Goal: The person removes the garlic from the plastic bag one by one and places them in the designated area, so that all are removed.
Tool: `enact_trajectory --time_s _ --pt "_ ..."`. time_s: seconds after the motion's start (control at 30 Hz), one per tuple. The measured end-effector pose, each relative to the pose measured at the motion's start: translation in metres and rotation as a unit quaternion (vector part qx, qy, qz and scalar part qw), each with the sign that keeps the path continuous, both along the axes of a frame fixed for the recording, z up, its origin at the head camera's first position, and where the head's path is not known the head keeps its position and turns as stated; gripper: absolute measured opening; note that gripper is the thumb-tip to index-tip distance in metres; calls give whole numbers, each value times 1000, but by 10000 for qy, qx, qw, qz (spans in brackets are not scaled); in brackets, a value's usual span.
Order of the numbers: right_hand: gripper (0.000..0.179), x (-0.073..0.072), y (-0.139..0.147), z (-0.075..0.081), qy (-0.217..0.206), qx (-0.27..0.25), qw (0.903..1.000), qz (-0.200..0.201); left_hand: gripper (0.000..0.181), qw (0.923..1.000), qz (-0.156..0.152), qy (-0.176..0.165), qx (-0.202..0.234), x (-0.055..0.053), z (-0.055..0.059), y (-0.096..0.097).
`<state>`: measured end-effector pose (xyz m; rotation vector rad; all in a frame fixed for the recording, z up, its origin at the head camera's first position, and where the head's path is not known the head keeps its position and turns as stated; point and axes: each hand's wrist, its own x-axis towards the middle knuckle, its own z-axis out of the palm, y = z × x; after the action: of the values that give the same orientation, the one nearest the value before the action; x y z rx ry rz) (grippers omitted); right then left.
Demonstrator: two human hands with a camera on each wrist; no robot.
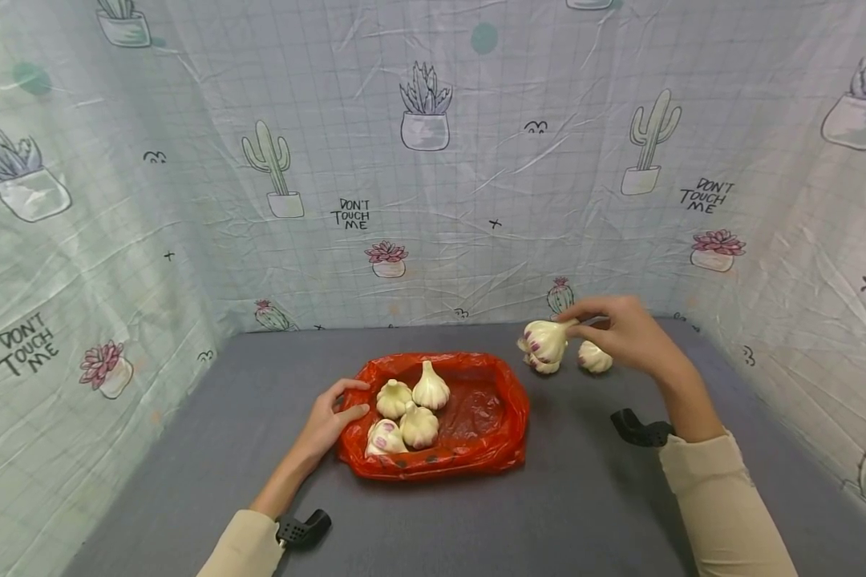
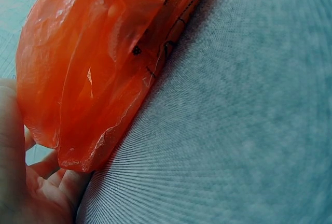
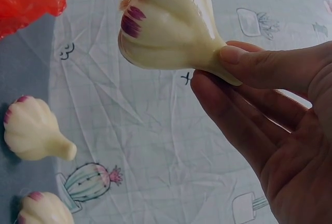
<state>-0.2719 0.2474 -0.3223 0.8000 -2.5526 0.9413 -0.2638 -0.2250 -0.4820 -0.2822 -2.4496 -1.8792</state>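
Note:
My right hand [image 1: 624, 332] pinches a white garlic bulb [image 1: 544, 340] with purple marks by its stem, above the table's back right. In the right wrist view, thumb and fingertips close on the stem of this bulb [image 3: 171, 32]. Just below it in the head view shows another garlic bulb [image 1: 544, 367], partly hidden, with a further bulb [image 1: 595, 358] under the hand. My left hand [image 1: 325, 421] holds the left edge of a red plastic bag [image 1: 515, 417], spread open like a shallow tray. Several garlic bulbs [image 1: 418, 425] lie in its left half.
The grey table [image 1: 447, 529] carries the bag and the loose bulbs. A pale curtain [image 1: 433, 192] printed with potted cacti stands behind and along both sides. A black wrist mount [image 1: 638, 429] sits on the right wrist, another [image 1: 303, 529] on the left.

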Motion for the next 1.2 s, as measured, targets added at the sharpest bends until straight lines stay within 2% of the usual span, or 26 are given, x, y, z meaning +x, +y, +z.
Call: enact_trajectory --time_s 0.37,0.6,0.97,1.2 --pt "17 -2 10 0 72 -90 9998 -168 37 10000 41 14 -41 1 0 1" --pt "18 -2 20 1 74 -78 9991 -408 36 9999 78 57 -73 0 0 0" --pt "20 -6 34 -3 17 -177 9979 -622 36 9999 89 63 -76 0 0 1" --pt "20 -6 41 -3 -38 -234 9955 -921 37 9999 92 17 -68 -1 0 1"
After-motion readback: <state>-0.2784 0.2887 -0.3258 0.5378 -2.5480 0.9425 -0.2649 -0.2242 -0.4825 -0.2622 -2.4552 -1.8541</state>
